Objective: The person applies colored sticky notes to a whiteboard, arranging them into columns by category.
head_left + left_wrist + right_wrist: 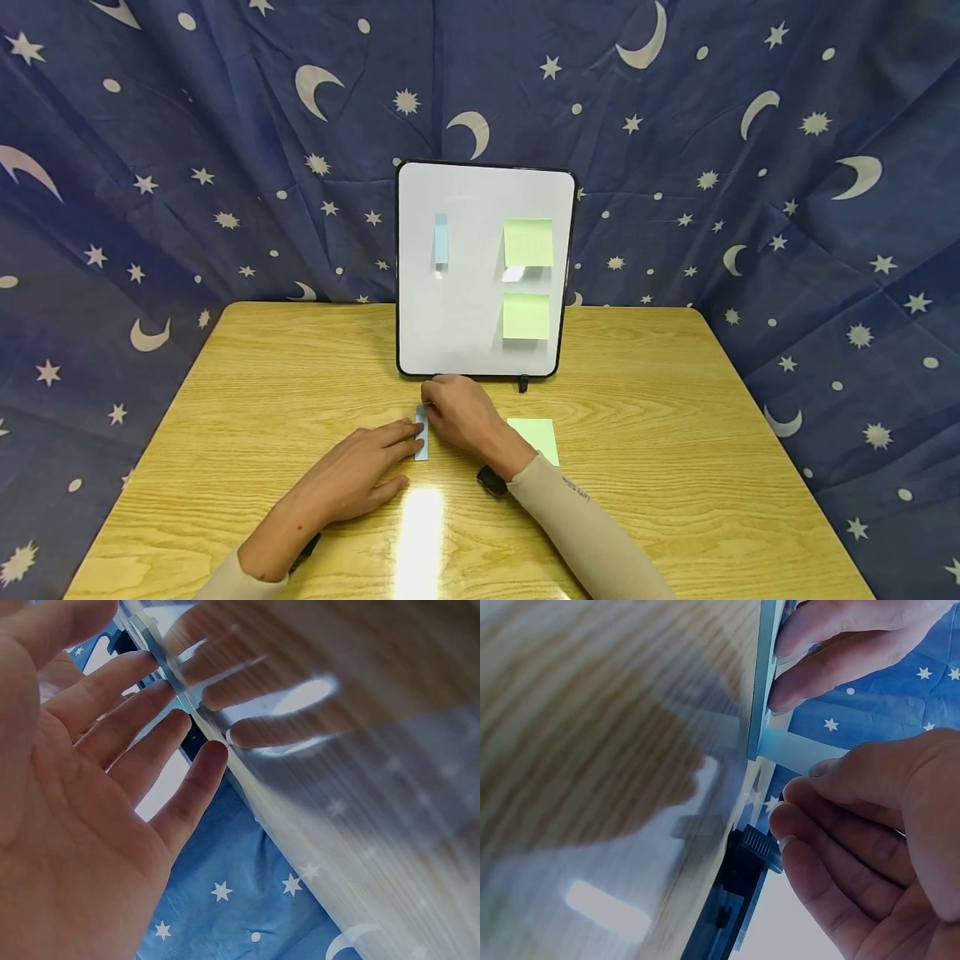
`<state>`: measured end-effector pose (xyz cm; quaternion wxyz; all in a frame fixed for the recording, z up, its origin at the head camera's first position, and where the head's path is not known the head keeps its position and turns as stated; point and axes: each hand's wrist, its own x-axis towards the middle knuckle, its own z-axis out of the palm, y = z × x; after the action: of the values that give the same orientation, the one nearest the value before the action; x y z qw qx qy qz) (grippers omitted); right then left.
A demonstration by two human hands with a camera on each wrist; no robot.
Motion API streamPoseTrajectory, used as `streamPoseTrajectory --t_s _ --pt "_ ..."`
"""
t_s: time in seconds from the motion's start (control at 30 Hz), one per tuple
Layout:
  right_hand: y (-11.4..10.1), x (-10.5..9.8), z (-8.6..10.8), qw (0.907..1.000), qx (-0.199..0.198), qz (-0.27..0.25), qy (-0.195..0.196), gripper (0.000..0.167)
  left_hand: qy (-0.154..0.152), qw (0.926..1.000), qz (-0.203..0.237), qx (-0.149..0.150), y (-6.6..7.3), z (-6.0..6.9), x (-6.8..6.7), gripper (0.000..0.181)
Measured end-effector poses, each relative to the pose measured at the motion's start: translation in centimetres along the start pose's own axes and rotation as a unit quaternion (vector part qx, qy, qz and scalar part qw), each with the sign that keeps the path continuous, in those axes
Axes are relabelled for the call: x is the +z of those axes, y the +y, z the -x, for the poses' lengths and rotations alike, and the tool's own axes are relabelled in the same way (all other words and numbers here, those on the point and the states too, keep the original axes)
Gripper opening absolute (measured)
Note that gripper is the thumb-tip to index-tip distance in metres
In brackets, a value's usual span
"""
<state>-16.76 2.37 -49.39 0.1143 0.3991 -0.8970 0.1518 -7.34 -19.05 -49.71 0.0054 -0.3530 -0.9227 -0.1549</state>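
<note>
A narrow pad of blue sticky notes lies on the wooden table in front of the whiteboard. Fingertips of my left hand rest on it from the left, the fingers fairly straight and slightly spread. At the pad's far end, my right hand pinches a blue sticky note between thumb and fingers. In the right wrist view this note stands out from the pad, its near end at the pad's edge. The left wrist view shows my left palm and the fingers along the table surface.
A whiteboard with a black frame stands at the back. One blue strip and two green notes, an upper green note and a lower green note, stick to it. Beside my right wrist lies a green square note.
</note>
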Motion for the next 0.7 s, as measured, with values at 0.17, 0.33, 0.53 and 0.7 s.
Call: streamPoseTrajectory --t_s 0.17,0.33,0.53,0.7 --pt "0.1 -0.2 0.0 0.9999 0.002 -0.011 0.004 0.016 0.001 1.0000 0.003 -0.002 0.0 0.0 0.0 0.050" --pt "0.2 -0.8 0.1 0.9990 0.008 -0.030 0.032 0.011 0.007 1.0000 -0.003 0.002 0.0 0.0 0.0 0.049" --pt "0.6 -1.1 0.0 0.9966 0.007 -0.039 0.072 0.010 0.009 0.9999 -0.005 0.002 0.1 0.0 0.0 0.050" --pt "1.0 -1.0 -0.1 0.9923 -0.009 -0.045 0.115 0.018 0.015 0.9999 -0.007 0.005 0.1 -0.1 0.0 0.049"
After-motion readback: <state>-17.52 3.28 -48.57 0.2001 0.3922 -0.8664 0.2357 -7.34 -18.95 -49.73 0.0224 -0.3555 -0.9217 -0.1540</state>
